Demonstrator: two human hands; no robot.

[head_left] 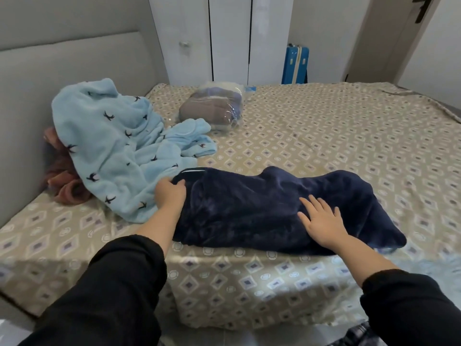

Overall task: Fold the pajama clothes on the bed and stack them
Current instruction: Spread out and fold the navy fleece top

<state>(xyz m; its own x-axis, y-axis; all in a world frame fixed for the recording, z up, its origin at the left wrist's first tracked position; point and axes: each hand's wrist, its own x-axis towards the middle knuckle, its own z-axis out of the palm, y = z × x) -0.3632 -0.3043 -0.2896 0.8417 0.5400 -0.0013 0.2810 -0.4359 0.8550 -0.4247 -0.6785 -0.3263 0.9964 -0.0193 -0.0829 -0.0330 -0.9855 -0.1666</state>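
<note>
A navy fleece pajama piece (274, 208) lies stretched across the near edge of the bed (324, 133), rumpled and not yet folded. The left hand (169, 193) curls round its left end beside a pale trim line. The right hand (321, 221) lies flat on the cloth with its fingers spread, well apart from the left.

At ten o'clock from the navy piece, a heaped light blue pajama with dark bird motifs (112, 151) touches it and crowds the left hand. A reddish-brown garment (62, 181) is bunched under the heap's far side against the grey headboard (50, 71). At eleven o'clock sits a plastic-wrapped bundle (212, 108). Beyond the bed stand a white wardrobe (224, 33) and a blue case (295, 64).
</note>
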